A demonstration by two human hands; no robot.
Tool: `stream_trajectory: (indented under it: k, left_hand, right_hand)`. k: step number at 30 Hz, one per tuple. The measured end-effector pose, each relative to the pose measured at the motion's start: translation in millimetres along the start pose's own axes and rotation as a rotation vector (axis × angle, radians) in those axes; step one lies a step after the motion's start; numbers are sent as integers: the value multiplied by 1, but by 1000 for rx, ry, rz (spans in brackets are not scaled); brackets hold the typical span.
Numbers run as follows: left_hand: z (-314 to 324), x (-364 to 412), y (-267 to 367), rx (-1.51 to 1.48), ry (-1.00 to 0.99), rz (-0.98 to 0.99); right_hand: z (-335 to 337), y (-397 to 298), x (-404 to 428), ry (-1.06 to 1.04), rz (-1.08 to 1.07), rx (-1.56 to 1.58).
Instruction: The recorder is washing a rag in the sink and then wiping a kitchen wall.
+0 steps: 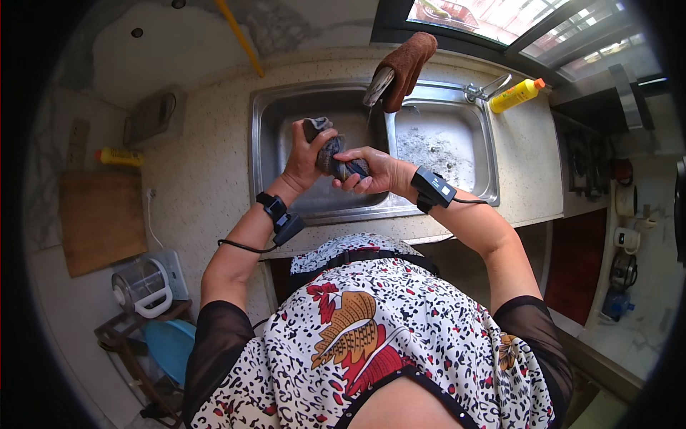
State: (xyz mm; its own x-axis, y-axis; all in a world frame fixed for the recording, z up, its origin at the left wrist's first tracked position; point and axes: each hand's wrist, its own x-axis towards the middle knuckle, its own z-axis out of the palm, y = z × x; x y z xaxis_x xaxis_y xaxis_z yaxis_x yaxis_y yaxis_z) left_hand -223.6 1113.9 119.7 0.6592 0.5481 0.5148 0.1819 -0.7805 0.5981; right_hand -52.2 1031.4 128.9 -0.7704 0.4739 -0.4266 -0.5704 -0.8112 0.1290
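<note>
Above the left basin [316,206] of a stainless steel double sink, a dark grey cloth [329,153] is bunched and twisted between both hands. My left hand [308,155] grips its upper end, where a lighter grey flap sticks out past the fingers. Around the lower end my right hand [372,170] is closed, thumb on top. A tap draped with a brown towel [410,64] stands behind the divider, and a thin trickle seems to fall from its spout into the left basin.
The right basin [429,134] has water drops or suds on its floor. A yellow bottle with an orange cap [515,96] stands at its back right corner. On the left are a second yellow bottle [122,156], a wooden board [102,220] and a clear jug with a white handle [142,287].
</note>
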Motion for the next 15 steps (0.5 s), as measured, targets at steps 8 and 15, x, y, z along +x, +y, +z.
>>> stream_trajectory:
  k: [8, 15]
  left_hand:
    - [5, 1, -2, 196, -290, 281]
    - [18, -20, 7, 173, -630, -29]
  right_hand:
    - [-8, 14, -3, 335, -188, -719]
    - [-23, 19, 11, 739, -168, -1392]
